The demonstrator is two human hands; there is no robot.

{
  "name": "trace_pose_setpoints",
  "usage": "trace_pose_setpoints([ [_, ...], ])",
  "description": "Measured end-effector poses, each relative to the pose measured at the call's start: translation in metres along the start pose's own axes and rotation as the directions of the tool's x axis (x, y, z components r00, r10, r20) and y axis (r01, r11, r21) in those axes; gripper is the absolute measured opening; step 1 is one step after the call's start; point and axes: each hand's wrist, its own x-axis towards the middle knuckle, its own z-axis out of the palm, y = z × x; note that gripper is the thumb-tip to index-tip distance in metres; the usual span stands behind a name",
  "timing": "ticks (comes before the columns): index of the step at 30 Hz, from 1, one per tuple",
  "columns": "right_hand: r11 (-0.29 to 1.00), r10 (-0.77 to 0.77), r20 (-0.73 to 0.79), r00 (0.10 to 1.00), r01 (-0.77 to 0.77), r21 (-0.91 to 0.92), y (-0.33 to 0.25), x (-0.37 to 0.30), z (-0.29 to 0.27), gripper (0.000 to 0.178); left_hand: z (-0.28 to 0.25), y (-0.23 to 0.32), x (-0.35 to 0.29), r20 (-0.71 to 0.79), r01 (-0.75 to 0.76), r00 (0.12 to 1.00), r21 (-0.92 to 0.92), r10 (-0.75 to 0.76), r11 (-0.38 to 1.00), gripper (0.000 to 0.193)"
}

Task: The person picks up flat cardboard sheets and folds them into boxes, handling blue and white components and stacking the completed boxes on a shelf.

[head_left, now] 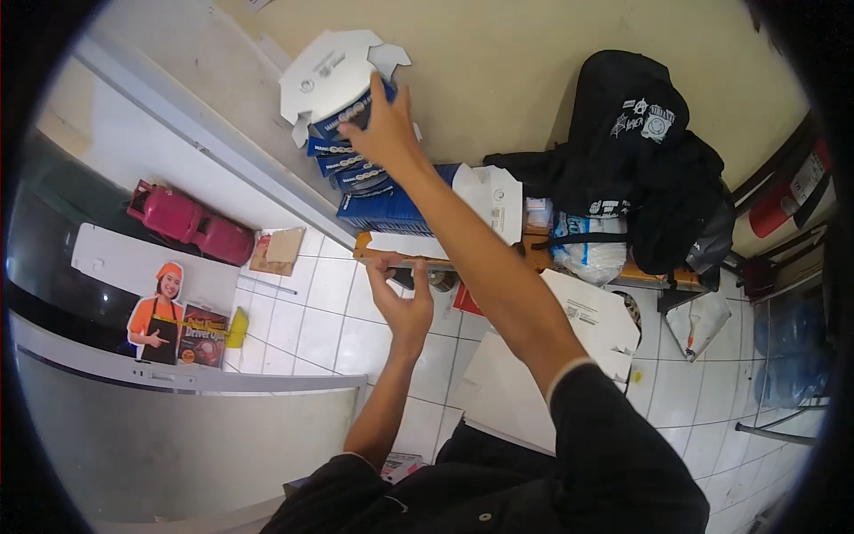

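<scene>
A leaning stack of blue-and-white cardboard cartons stands against the wall at upper left. Its top carton (325, 76) has a white upper face and cut flaps at the corners. My right hand (387, 129) reaches across to that carton, thumb and fingers spread against its blue side. Lower blue cartons (378, 214) rest on an orange bench beside a white flap (489, 200). My left hand (405, 298) is raised before the bench edge, thumb and forefinger apart, with nothing visible between them. Below my right forearm lies more white cardboard (516, 392), partly covered by the arm.
A black backpack (618, 133) and a clear plastic bag (592, 249) sit on the bench at right. A red fire extinguisher (792, 191) is at far right. Pink gas cylinders (191, 222) stand beyond a pale partition (205, 383) on the left.
</scene>
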Motion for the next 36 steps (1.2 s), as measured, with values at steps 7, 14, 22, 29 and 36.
trace_pose_setpoints([
  [7, 0.974, 0.213, 0.317, 0.924, -0.225, 0.0, 0.03, -0.206, -0.213, 0.051, -0.014, -0.036, -0.075, 0.374, 0.295, 0.883, 0.03, -0.284, 0.955, 0.019],
  [14, 0.48, 0.392, -0.393, 0.832, -0.549, -0.684, 0.031, -0.417, -0.391, 0.054, -0.007, -0.022, -0.187, 0.815, 0.34, 0.458, 0.21, -0.356, 0.917, 0.052],
  [22, 0.401, 0.659, -0.422, 0.623, -0.765, -0.504, 0.01, -0.45, -0.356, 0.066, -0.008, 0.019, -0.185, 0.818, 0.469, 0.409, 0.192, -0.404, 0.862, 0.063],
  [29, 0.394, 0.631, -0.284, 0.721, -0.615, -0.683, -0.021, -0.434, -0.349, 0.078, -0.012, 0.049, -0.165, 0.852, 0.013, 0.454, 0.287, -0.261, 0.958, 0.08],
  [36, 0.583, 0.73, 0.093, 0.677, -0.546, -0.601, -0.016, -0.449, -0.314, 0.081, -0.007, 0.055, -0.224, 0.984, -0.317, 0.174, 0.093, -0.038, 0.944, 0.079],
])
